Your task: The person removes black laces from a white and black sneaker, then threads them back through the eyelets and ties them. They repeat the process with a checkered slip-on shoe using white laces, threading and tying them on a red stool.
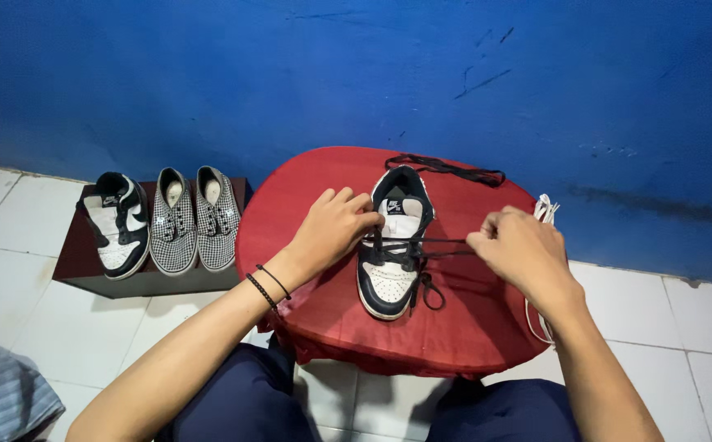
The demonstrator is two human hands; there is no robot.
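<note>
A navy and white sneaker [392, 270] lies on a round table covered in red cloth [462, 327], toe pointing toward me. My left hand [333, 229] rests against the sneaker's left side near the tongue, fingers curled at the eyelets. My right hand [519, 245] is to the right of the shoe, pinching the black lace [446, 241] and holding it taut sideways from the eyelets. A lace end loops beside the toe.
A loose black lace [454, 169] lies at the table's far edge. White laces [546, 211] hang off the right edge. A dark low stand [85, 274] on the left holds a black and white sneaker [115, 233] and two checkered shoes [194, 219]. A blue wall is behind.
</note>
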